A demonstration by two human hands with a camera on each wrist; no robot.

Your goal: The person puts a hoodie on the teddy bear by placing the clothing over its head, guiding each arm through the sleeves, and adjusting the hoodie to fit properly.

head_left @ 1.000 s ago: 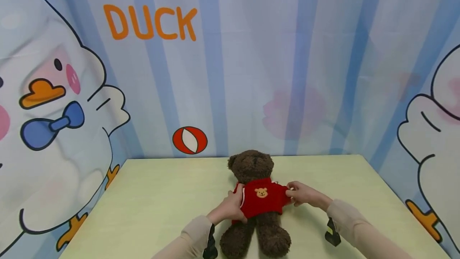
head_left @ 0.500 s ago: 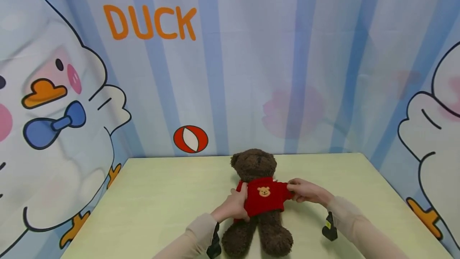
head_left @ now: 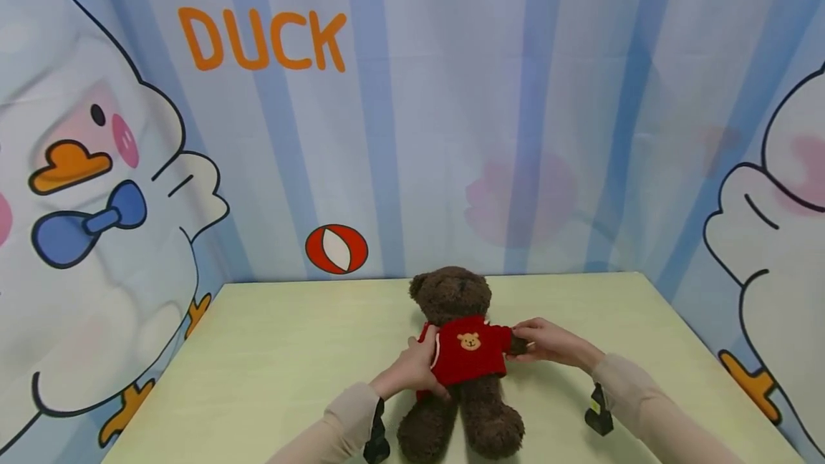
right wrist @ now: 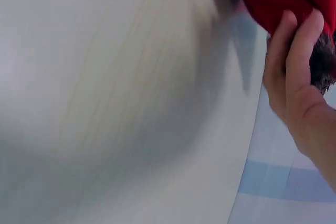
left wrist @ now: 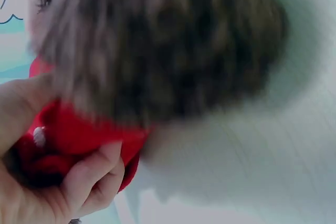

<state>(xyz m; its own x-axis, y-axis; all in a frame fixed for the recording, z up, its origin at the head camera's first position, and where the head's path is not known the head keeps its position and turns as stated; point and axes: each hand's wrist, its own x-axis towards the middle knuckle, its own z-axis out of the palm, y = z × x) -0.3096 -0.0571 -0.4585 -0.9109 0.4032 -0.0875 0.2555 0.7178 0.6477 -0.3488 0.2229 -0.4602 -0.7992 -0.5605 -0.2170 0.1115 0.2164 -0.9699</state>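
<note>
A dark brown teddy bear in a red sweater with a small bear-face patch is in the middle of the head view. My left hand grips its left-hand side, thumb across the sweater's front. The left wrist view has that hand around the red cloth, behind a large blurred brown leg. On the opposite side, my right hand holds the bear's arm, whose brown paw shows beyond the short sleeve. In the right wrist view, fingertips touch the sleeve beside brown fur.
The bear is on a pale yellow table. Behind it hangs a blue-striped curtain printed with ducks and a red ball. A dark device hangs below the right wrist, and another below the left.
The brown paw now shows past the red sleeve, where only red cloth showed before. My right fingers have shifted from the sleeve end onto the arm. The left hand keeps its hold.
</note>
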